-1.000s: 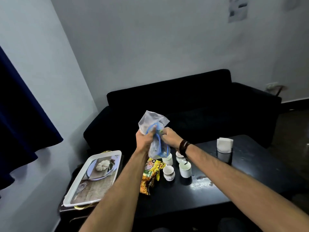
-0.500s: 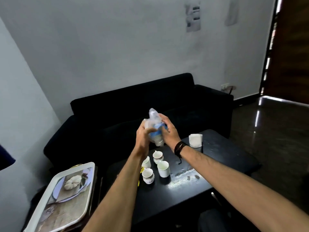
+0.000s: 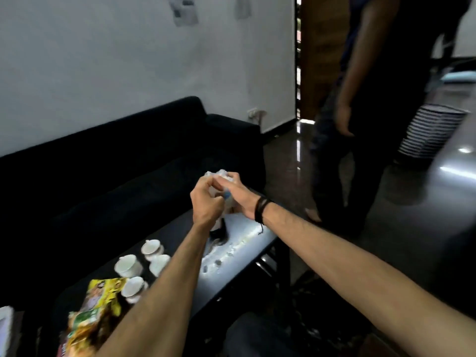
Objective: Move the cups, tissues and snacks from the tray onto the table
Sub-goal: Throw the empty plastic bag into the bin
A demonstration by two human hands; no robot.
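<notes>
Both hands hold a crumpled clear plastic bag (image 3: 221, 176) with a bit of blue print, raised above the far end of the black table (image 3: 247, 251). My left hand (image 3: 206, 199) and my right hand (image 3: 238, 197) squeeze it between them, so most of it is hidden. Several white cups (image 3: 128, 265) stand in a group on the table near its left part. A yellow snack packet (image 3: 95, 315) lies beside them at the lower left. A corner of the white tray (image 3: 5, 328) shows at the left edge.
A black sofa (image 3: 116, 161) runs behind the table along the white wall. Another person (image 3: 365, 112) in dark clothes stands on the glossy floor at the right, close to the table's far end. A striped bag (image 3: 427, 130) is at the far right.
The view has swung right, so the tray has almost left the frame and a standing person has appeared. The bag is squeezed smaller between my hands, which moved toward the table's far end.
</notes>
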